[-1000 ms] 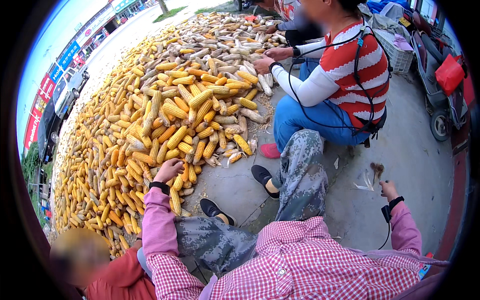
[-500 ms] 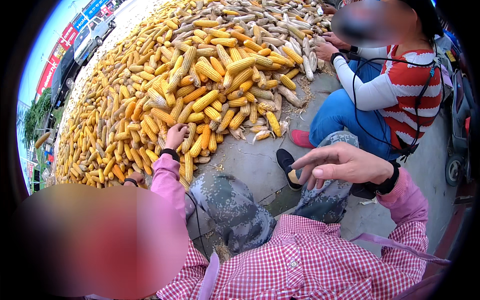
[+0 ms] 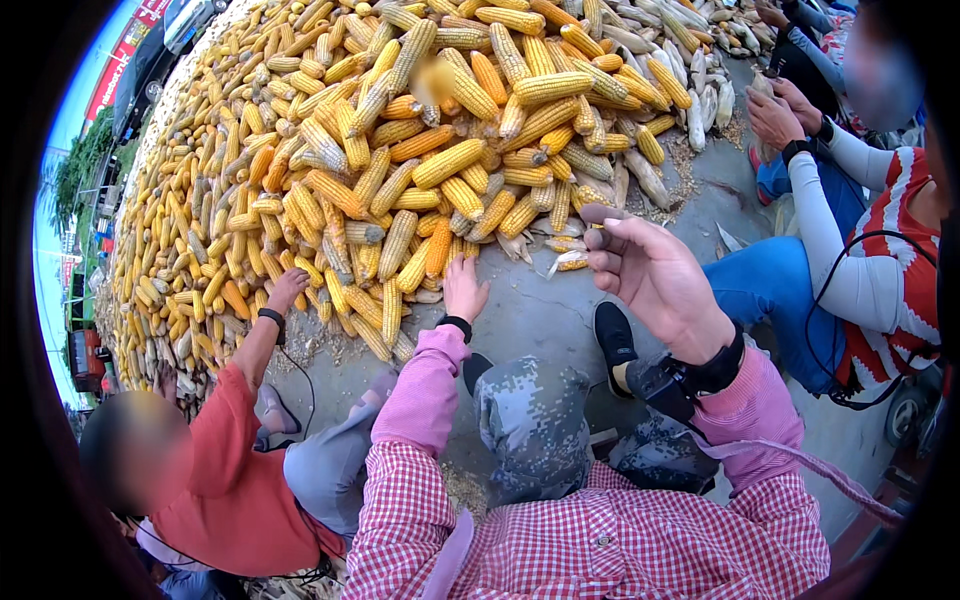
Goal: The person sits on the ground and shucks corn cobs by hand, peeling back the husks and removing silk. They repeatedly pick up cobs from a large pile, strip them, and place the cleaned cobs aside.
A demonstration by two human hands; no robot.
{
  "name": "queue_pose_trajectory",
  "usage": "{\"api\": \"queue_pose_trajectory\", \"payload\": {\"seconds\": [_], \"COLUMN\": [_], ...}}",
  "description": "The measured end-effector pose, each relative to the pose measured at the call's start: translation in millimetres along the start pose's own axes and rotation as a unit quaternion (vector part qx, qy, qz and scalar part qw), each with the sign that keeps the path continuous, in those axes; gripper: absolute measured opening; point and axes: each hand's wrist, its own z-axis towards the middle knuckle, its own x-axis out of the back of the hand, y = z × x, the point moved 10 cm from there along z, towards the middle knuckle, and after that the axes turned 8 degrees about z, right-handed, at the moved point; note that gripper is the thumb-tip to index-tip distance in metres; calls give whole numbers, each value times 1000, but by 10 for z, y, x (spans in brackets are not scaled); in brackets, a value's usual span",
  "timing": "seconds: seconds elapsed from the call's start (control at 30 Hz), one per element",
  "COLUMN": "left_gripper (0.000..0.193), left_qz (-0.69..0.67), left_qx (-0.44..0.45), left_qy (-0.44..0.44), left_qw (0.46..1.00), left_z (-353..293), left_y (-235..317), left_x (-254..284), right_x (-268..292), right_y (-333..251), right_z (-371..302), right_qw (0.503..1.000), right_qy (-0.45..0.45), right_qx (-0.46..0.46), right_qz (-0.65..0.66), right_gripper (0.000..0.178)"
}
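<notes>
A big heap of husked corn cobs (image 3: pixel 450 160), yellow to orange, spreads in front of me. My left hand (image 3: pixel 466 292) is at its near edge, thumb apart and fingers stretched forward, fingertips against or just short of the lowest cobs. No cob shows in its grasp. Close by lies an orange cob (image 3: pixel 438 248). My right hand (image 3: pixel 655 285) is raised over the concrete, palm partly up, its fingers loosely bent and apart with nothing between them. Below the heap's right side, some cobs with bits of husk (image 3: pixel 570 250) lie near that hand.
At my left, a person in a red top (image 3: pixel 235 500) reaches a hand (image 3: pixel 288 288) to the heap. On the right, a person in a striped top (image 3: pixel 905 240) holds an ear in its husk (image 3: pixel 762 95). Unhusked ears (image 3: pixel 700 90) lie at the far right on concrete (image 3: pixel 525 310).
My view has shifted, bringing the person at left more fully into sight. My left hand now reaches forward at the heap's edge. My right hand has turned from palm down to partly palm up.
</notes>
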Motion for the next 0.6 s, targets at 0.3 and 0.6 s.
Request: {"api": "queue_pose_trajectory", "payload": {"seconds": [0.3, 0.6], "left_gripper": [103, 84], "left_qz": [123, 218], "left_qx": [83, 128], "left_qy": [126, 63], "left_qw": [981, 965], "left_z": [961, 1015], "left_y": [99, 26], "left_x": [-3, -285], "right_x": [15, 53], "right_y": [-248, -273], "right_z": [68, 156], "right_qw": [999, 998], "right_qy": [32, 36], "right_qx": [-6, -8], "right_qz": [-34, -45], "right_gripper": [28, 29]}}
